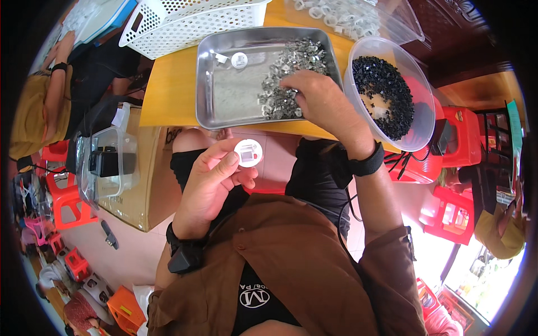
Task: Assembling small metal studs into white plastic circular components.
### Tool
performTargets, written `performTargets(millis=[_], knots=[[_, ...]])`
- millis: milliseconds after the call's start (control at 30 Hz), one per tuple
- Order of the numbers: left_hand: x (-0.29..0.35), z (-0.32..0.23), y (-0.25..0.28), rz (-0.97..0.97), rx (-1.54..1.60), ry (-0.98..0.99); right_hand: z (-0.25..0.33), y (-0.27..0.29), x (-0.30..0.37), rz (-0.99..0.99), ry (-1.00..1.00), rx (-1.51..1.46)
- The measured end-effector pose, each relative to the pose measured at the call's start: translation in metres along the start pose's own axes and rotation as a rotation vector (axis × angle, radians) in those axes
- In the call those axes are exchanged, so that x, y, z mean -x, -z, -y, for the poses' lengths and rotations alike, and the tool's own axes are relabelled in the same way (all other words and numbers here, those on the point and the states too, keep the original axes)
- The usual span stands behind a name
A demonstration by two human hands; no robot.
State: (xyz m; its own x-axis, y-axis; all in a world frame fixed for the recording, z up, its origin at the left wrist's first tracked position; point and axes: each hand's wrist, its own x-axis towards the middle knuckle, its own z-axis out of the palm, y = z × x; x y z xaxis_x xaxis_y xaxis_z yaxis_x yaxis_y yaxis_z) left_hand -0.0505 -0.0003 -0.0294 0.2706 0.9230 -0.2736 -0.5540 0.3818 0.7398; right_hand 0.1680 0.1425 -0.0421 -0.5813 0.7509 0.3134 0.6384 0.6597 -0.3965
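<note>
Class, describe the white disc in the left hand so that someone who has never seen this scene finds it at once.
Start at the yellow table and the metal tray on it. Just below the tray's near edge in the picture, the left hand pinches the white disc. Unlike the white round piece lying inside the tray, this one is hand-held, outside it.

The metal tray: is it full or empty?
Partly full: small shiny pieces crowd the right side of the metal tray, while most of its left floor shows.
</note>
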Motion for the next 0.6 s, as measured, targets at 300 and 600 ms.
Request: performTargets(millis=[300,600], knots=[[0.001,-0.001,0.002,-0.018,0.014,-0.010,-0.002,0.017,0.000,0.052,-0.091,0.100],[0.000,-0.003,0.004,-0.023,0.005,-0.009,-0.012,0.005,-0.006,0.095,-0.182,0.319]])
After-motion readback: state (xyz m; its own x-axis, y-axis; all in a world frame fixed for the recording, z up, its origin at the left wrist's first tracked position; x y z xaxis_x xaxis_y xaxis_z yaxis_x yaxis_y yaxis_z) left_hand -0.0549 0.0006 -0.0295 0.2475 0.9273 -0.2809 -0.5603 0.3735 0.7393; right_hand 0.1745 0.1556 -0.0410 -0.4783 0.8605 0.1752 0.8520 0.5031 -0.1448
